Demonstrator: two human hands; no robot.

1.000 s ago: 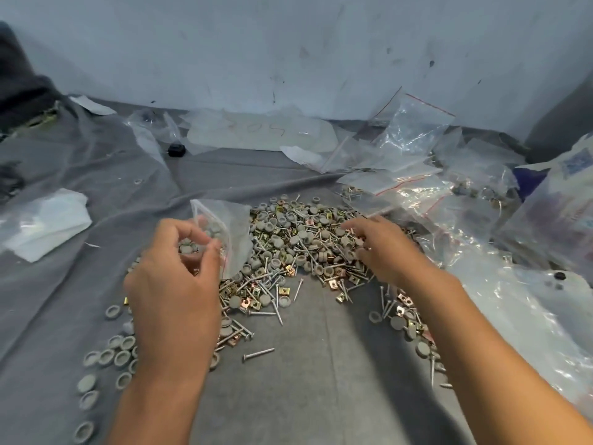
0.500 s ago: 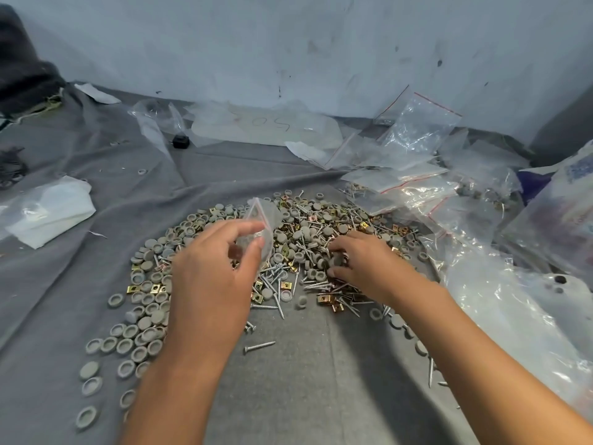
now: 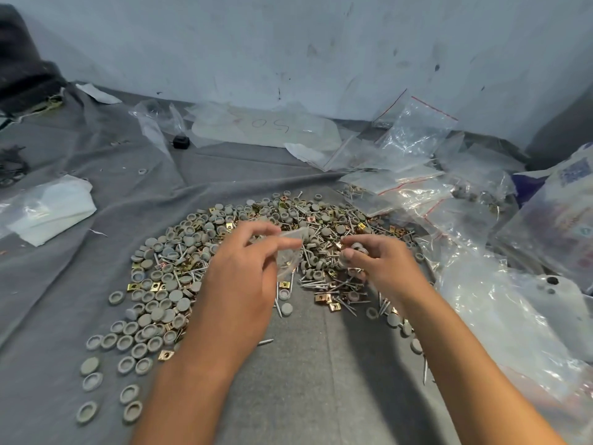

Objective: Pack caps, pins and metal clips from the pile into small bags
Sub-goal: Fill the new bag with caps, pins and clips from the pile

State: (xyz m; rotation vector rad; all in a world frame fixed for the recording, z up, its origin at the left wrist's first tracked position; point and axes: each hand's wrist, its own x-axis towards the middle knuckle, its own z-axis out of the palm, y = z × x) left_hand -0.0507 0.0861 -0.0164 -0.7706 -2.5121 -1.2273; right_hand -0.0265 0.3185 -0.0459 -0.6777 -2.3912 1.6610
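Two hands work: left hand (image 3: pixel 239 277) pinches the limp, slippery small clear plastic bag (image 3: pixel 290 248) at its mouth, right hand (image 3: pixel 382 264) grips light, rigid grey round plastic caps (image 3: pixel 356 247).

Pale blue-white wall (image 3: pixel 288 43) ran across the back, scuffed and marked dark. Wrinkled grey cloth (image 3: pixel 64 252) covered the worktop. Light was even, soft shadows.
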